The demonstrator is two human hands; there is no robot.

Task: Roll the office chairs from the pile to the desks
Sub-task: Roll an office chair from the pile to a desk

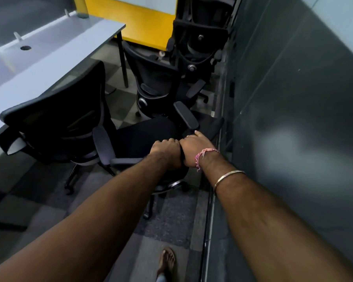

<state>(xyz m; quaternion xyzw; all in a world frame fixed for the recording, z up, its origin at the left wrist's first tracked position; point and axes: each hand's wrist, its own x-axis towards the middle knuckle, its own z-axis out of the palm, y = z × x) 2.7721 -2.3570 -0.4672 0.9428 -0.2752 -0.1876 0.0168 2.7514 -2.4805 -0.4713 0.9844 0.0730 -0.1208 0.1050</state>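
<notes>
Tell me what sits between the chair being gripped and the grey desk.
In the head view, another black mesh-back office chair stands between the gripped black chair and the grey desk, against the desk edge.

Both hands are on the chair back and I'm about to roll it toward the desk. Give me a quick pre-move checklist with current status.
1. Grip: left hand and right hand both curl over the top edge of the held chair: ok.
2. Left side: a parked chair at the desk sits right beside the held chair's armrest: not ok.
3. Right side: the wall runs close alongside: not ok.
4. Ahead: the piled chairs stand directly in front: not ok.
5. Casters free to turn: mostly hidden: cannot tell.
6. Own foot behind the base: ok.
</notes>
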